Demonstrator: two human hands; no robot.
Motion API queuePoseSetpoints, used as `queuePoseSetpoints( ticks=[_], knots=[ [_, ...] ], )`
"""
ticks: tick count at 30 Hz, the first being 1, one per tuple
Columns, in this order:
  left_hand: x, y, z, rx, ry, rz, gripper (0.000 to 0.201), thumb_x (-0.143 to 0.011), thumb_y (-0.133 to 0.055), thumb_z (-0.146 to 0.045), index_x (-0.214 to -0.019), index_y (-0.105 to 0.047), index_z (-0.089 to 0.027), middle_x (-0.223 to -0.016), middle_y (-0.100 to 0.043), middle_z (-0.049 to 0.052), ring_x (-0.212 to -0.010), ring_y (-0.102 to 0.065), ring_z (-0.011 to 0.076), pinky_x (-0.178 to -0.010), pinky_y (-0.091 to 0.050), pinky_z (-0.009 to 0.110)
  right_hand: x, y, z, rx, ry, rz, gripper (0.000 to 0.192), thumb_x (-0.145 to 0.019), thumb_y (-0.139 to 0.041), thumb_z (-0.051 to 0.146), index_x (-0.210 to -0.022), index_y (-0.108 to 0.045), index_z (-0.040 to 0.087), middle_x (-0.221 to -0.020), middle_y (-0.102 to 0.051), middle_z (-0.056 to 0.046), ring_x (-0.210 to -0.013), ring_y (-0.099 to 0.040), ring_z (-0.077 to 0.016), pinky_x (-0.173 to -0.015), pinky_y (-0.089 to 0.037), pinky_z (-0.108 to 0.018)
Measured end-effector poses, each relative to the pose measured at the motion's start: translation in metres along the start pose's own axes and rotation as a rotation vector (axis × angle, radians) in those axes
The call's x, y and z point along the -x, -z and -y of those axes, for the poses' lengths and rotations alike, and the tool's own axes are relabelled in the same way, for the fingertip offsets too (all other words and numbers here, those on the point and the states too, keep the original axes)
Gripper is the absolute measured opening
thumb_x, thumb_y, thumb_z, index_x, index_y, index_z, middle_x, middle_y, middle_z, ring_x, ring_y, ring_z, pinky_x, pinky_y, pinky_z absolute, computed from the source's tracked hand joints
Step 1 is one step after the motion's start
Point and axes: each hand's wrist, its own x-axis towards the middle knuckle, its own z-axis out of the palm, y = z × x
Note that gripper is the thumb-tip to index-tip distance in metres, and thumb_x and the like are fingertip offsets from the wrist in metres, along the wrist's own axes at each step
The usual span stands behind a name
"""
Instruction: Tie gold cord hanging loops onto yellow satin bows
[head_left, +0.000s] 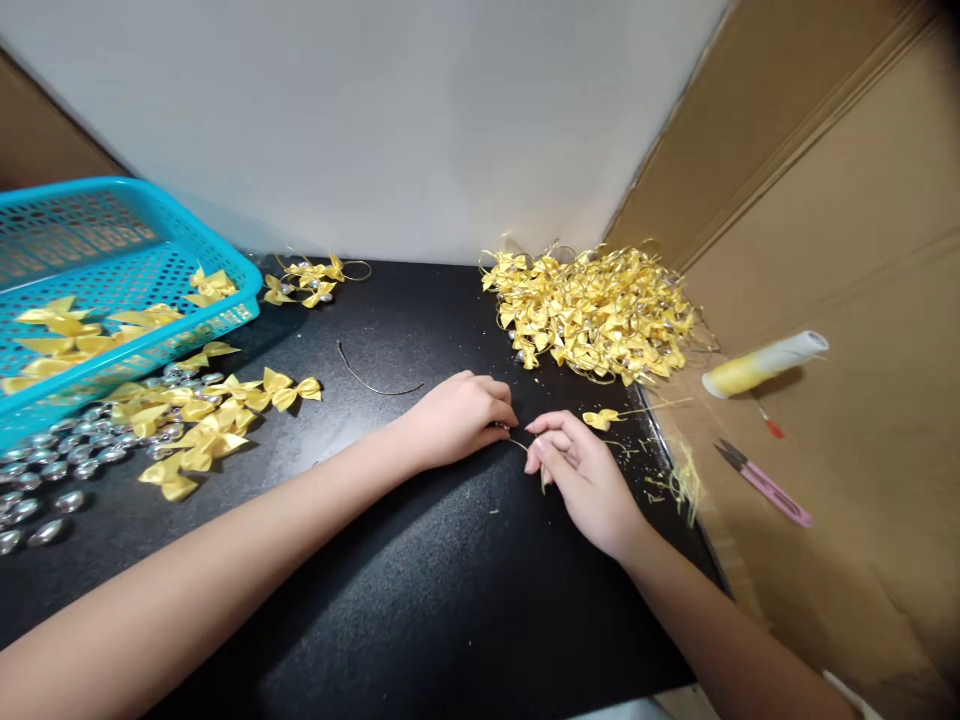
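Left fingers (496,412) and right fingers (559,424) apparently pinch 1 thin cord (518,443) between them.

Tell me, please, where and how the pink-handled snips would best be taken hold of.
Probably by the middle of the pink handle, with the right hand coming from above on the near side: the snips lie on the cardboard with their dark blades pointing toward the black table, away from that grip.

No text, label, brand, number or sign can be read anywhere, from twelve o'clock right round to twelve.
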Motion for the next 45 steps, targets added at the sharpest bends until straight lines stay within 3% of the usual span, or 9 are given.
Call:
queuePoseSetpoints(
  ticks=[3, 6, 10, 23, 30, 36, 45],
  knots=[
    [0.008, -0.001, 0.000, 0.458, 0.140, -0.126, 0.018, -0.087, -0.061, -0.026, -0.093, -0.075, -0.016, -0.089, -0.072, 0.007, -0.079, -0.065, 0.0169, -0.075, -0.048, 0.028, 0.002, -0.001, 0.002, 0.077, 0.030, 0.020, 0.016, -0.092, -0.048, 0.027, -0.107, -0.047, 0.022, -0.069, -0.062, 0.003, -0.055, -0.051, -0.0109, -0.054, -0.040, -0.024],
    [0.015, -0.004, -0.007, 0.900, 0.329, -0.176, 0.021, -0.084, -0.063, -0.030, -0.092, -0.075, -0.015, -0.082, -0.073, 0.005, -0.067, -0.062, 0.0135, -0.065, -0.049, 0.026, 0.006, -0.004, 0.006, 0.085, 0.095, 0.024, 0.013, -0.091, -0.049, 0.024, -0.102, -0.042, 0.024, -0.062, -0.058, 0.007, -0.053, -0.050, -0.0104, -0.055, -0.039, -0.024],
    [0.018, -0.009, -0.017, 1.136, 0.420, -0.175, 0.018, -0.077, -0.069, -0.030, -0.084, -0.078, -0.016, -0.069, -0.070, 0.001, -0.056, -0.054, 0.0093, -0.058, -0.046, 0.023, 0.009, -0.008, 0.009, 0.059, 0.145, 0.036, 0.011, -0.091, -0.048, 0.024, -0.095, -0.038, 0.025, -0.059, -0.053, 0.008, -0.051, -0.049, -0.0104, -0.054, -0.038, -0.023],
    [0.018, -0.018, -0.027, 1.218, 0.402, -0.230, 0.009, -0.069, -0.079, -0.022, -0.076, -0.078, -0.015, -0.065, -0.067, 0.000, -0.058, -0.060, 0.0100, -0.058, -0.050, 0.022, 0.009, -0.009, 0.009, -0.071, 0.089, 0.049, 0.013, -0.091, -0.048, 0.025, -0.087, -0.035, 0.025, -0.053, -0.041, 0.010, -0.048, -0.039, -0.0093, -0.049, -0.030, -0.022],
    [0.023, -0.026, -0.029, 1.298, 0.343, -0.301, 0.014, -0.078, -0.073, -0.021, -0.091, -0.078, -0.020, -0.076, -0.073, 0.002, -0.068, -0.066, 0.0117, -0.065, -0.053, 0.022, 0.008, -0.011, 0.003, -0.125, 0.175, 0.015, 0.012, -0.094, -0.050, 0.025, -0.104, -0.044, 0.024, -0.065, -0.059, 0.005, -0.057, -0.053, -0.0098, -0.056, -0.040, -0.022],
    [0.025, -0.027, -0.028, 1.177, 0.327, -0.427, 0.008, -0.074, -0.076, -0.019, -0.082, -0.080, -0.020, -0.076, -0.067, 0.002, -0.066, -0.063, 0.0105, -0.062, -0.051, 0.022, 0.009, -0.013, -0.004, -0.093, 0.202, -0.022, 0.010, -0.094, -0.053, 0.028, -0.103, -0.051, 0.025, -0.072, -0.068, 0.002, -0.065, -0.062, -0.0121, -0.063, -0.048, -0.026],
    [0.025, -0.021, -0.038, 1.201, 0.400, -0.412, 0.004, -0.074, -0.076, -0.019, -0.072, -0.077, -0.017, -0.072, -0.065, 0.001, -0.060, -0.062, 0.0098, -0.058, -0.050, 0.022, 0.008, -0.014, -0.003, -0.001, 0.284, -0.068, 0.013, -0.091, -0.058, 0.020, -0.100, -0.051, 0.024, -0.074, -0.072, 0.003, -0.069, -0.071, -0.0133, -0.072, -0.054, -0.027]
  ],
)
